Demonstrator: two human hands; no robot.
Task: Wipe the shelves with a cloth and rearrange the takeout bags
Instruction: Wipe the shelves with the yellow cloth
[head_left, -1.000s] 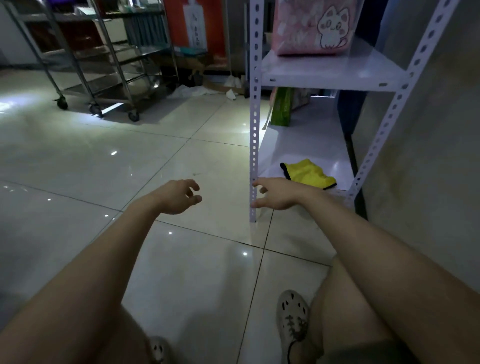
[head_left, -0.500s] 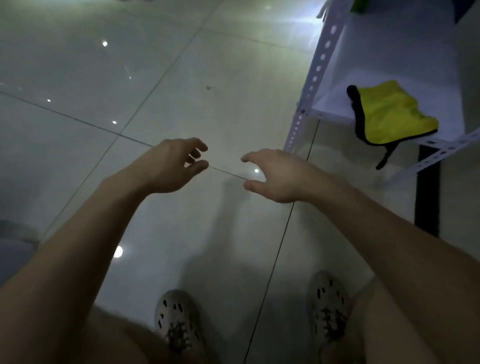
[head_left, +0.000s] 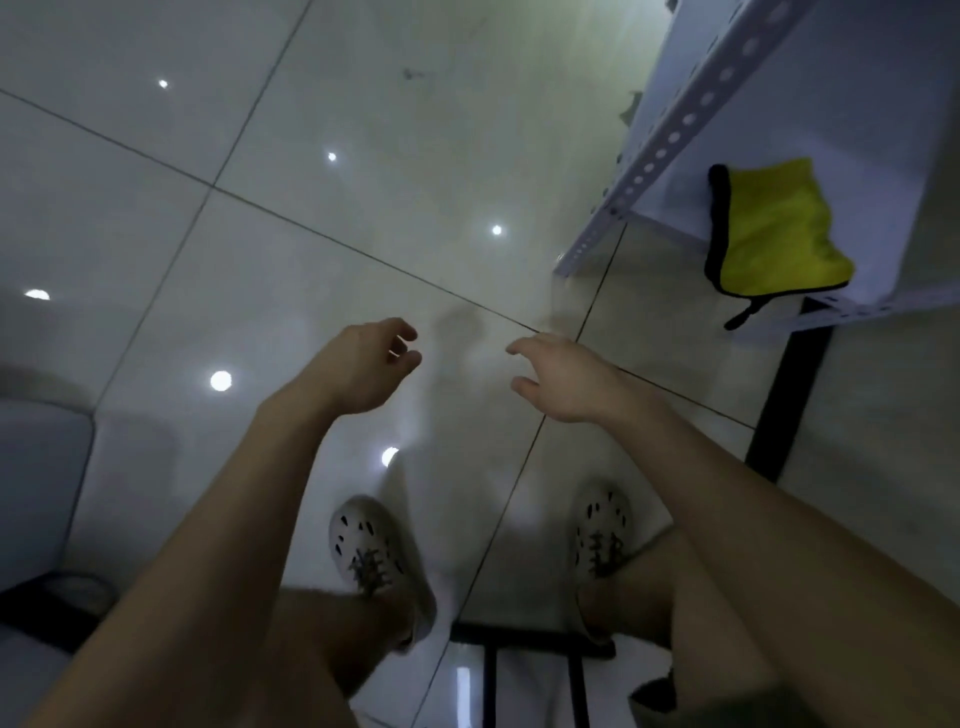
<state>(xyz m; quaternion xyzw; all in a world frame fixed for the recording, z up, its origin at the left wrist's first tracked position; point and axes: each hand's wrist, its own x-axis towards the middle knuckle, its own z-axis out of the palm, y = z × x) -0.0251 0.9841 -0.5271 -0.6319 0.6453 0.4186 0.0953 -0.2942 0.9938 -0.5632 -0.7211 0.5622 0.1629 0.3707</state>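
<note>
A yellow cloth (head_left: 774, 234) with a black edge lies on the bottom shelf (head_left: 883, 171) of a white metal rack at the upper right. My left hand (head_left: 363, 369) hovers over the tiled floor, fingers loosely curled, holding nothing. My right hand (head_left: 561, 379) is beside it, fingers spread and empty, well below and left of the cloth. No takeout bags are in view.
The rack's perforated front post (head_left: 670, 135) slants down to the floor. A dark vertical strip (head_left: 784, 395) runs below the shelf at right. A pale rounded object (head_left: 36, 483) sits at the left edge. My two shoes (head_left: 369, 551) stand on the glossy tiles, with a black frame (head_left: 530, 649) between them.
The view has tilted from the rack down to the floor and my feet. Both hands have drawn back from the rack post and stay empty. The pink bag is out of view.
</note>
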